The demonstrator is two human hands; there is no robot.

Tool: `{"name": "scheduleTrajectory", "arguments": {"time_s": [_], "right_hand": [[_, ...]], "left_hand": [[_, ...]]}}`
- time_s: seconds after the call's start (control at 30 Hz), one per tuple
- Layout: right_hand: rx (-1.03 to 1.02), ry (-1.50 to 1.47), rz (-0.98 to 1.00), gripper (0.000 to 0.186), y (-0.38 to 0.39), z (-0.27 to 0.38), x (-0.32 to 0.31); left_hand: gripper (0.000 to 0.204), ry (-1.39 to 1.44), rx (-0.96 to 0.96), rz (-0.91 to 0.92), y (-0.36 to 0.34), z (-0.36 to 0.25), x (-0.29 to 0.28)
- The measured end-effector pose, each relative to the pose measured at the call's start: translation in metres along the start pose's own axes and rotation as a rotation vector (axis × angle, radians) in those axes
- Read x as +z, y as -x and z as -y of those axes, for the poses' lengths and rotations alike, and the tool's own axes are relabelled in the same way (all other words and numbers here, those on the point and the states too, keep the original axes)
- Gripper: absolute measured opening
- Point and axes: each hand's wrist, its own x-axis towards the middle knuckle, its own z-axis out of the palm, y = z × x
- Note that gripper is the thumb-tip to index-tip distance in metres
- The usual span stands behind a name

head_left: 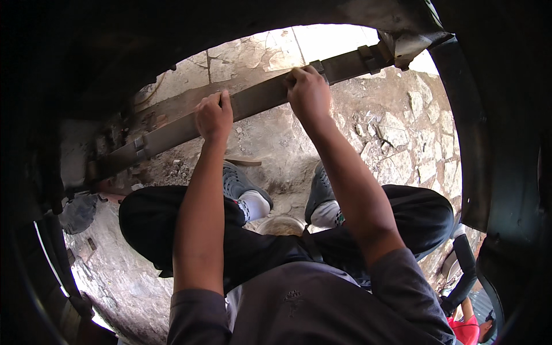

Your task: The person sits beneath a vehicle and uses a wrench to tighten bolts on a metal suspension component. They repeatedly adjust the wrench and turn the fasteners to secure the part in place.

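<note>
A long, flat dark metal leaf spring [259, 96] slants across the upper view, from lower left to upper right. Metal clips wrap it, one clip [138, 144] towards its left end and another clip [365, 53] towards its right. My left hand [214, 117] is closed over its near edge, thumb raised. Farther right, my right hand [309, 95] is curled against the spring with bent fingers. A small dark block [317, 66] shows just beyond those knuckles; whether I grip it is hidden.
Dark curved bodywork [480, 144] surrounds me on both sides and above. A metal bracket [405, 46] meets the spring's right end. Underfoot lies rough stone paving [397, 167] with rubble and a flat strip [243, 162]. At lower right is another person in a red shirt [463, 330].
</note>
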Motion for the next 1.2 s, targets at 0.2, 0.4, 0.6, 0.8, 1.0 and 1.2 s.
{"name": "scheduleTrajectory", "arguments": {"time_s": [0.2,0.4,0.6,0.8,1.0,1.2], "right_hand": [[0.004,0.182,0.097,0.019,-0.016,0.011,-0.009],[0.05,0.046,0.088,0.01,0.023,0.004,-0.015],[-0.094,0.242,0.18,0.02,-0.043,0.009,-0.008],[-0.325,0.279,0.444,0.023,-0.054,0.009,-0.023],[-0.468,0.348,0.508,0.015,-0.059,0.014,-0.029],[-0.308,0.286,0.643,0.026,-0.075,0.028,-0.033]], "left_hand": [[0.033,-0.004,0.095,-0.042,0.004,0.002,0.009],[0.032,-0.047,0.031,0.018,0.007,0.003,-0.001],[0.031,0.068,0.058,0.109,-0.003,0.003,0.011],[0.031,0.045,-0.022,0.172,-0.004,0.003,-0.002],[0.034,0.016,-0.099,0.126,-0.009,0.01,0.009],[0.038,-0.242,-0.112,0.19,-0.021,-0.024,-0.006]]}}
